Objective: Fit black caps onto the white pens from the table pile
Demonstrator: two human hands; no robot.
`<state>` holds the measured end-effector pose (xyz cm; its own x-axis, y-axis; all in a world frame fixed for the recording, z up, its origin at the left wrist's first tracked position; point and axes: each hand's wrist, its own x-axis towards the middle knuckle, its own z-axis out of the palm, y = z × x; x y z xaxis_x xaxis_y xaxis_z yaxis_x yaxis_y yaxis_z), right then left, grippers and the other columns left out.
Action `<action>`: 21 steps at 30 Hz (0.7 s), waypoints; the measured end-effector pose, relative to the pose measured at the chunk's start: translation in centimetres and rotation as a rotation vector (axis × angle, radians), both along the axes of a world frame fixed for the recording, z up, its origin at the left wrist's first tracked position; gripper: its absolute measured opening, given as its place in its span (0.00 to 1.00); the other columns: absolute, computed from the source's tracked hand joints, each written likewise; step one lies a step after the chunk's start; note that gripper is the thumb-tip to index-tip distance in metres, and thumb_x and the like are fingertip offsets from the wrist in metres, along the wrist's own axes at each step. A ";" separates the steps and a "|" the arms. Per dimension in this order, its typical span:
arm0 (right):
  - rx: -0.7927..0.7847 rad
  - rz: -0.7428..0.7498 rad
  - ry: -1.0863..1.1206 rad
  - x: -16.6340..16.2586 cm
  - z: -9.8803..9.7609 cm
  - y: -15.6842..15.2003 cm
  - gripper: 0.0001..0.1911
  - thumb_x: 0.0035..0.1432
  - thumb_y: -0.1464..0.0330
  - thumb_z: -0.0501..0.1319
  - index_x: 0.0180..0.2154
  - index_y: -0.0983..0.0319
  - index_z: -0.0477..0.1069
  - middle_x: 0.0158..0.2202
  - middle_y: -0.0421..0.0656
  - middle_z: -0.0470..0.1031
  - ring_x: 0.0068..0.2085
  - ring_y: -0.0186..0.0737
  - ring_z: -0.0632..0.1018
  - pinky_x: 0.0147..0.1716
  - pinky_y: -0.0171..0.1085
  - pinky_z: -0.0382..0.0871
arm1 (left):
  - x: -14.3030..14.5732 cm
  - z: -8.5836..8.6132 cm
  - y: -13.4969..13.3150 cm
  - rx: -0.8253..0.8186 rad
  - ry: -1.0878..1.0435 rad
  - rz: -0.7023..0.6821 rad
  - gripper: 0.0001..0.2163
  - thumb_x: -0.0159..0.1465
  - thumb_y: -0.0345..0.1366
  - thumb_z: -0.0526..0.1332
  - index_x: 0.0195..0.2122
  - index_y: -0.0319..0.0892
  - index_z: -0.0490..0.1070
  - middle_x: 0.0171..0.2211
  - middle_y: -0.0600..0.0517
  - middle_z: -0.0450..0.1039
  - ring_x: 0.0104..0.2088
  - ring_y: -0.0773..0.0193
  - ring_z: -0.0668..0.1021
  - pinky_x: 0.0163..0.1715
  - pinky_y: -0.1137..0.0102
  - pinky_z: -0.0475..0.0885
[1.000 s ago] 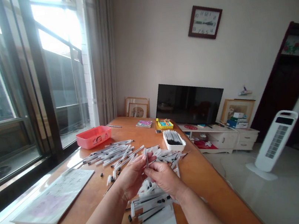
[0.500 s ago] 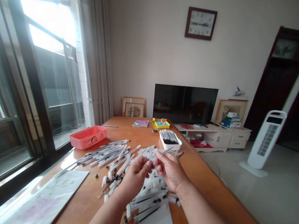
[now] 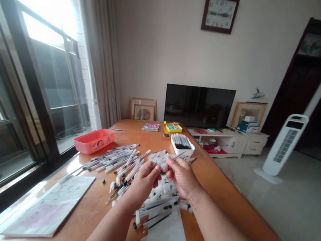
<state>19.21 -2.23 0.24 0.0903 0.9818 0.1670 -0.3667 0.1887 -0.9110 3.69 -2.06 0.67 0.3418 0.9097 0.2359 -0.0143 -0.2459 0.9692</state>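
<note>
Ref point is the white tub point(image 3: 188, 152), packed with pens. Left to right:

Notebook point(image 3: 47, 210): well left of the tub and on my side of it, near the table edge by the window point(image 3: 53, 72). Red basket point(image 3: 99, 146): left of the tub, a bit farther out, close to that same edge. Strip of bare wood runs between notebook and loose pens point(image 3: 113, 159), which fan out left of the tub. Small black caps and thin refills lie at the near end of the fan.

My left hand point(image 3: 147, 175): left of the tub and nearer me, thumb and fingers drawn into a pinch. Can't tell if something small is between the tips. White sheet point(image 3: 166, 232): below my hands, nearer me than the tub, tubes and caps over its far part. Right hand point(image 3: 182, 173): just short of the tub, tips close to my left's, pinched tight on a slim pen point(image 3: 179, 155). Pen tilts, far end pointing up and right, just in front of the tub.

Yellow box point(image 3: 173, 127): beyond the tub. Right table edge passes close to the tub; narrow margin there. Wood widens toward me, right of my forearm. Floor point(image 3: 249, 187) opens past that edge; fan point(image 3: 284, 144) stands well right.
</note>
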 end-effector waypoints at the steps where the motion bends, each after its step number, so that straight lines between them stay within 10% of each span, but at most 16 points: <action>1: 0.000 0.005 -0.005 0.0 0.0 0.0 0.17 0.55 0.55 0.71 0.33 0.63 0.73 0.25 0.40 0.76 0.21 0.30 0.68 0.21 0.31 0.59 | 0.0 0.0 0.0 0.005 0.018 -0.008 0.19 0.68 0.52 0.59 0.28 0.43 0.68 0.24 0.55 0.68 0.24 0.67 0.69 0.26 0.72 0.63; 21: -0.036 -0.040 -0.010 0.2 -0.4 0.1 0.17 0.55 0.56 0.71 0.30 0.63 0.73 0.25 0.41 0.76 0.21 0.29 0.67 0.21 0.30 0.59 | 0.4 -0.2 -0.2 -0.028 0.008 0.025 0.17 0.69 0.51 0.56 0.32 0.43 0.66 0.27 0.56 0.69 0.25 0.68 0.69 0.28 0.71 0.64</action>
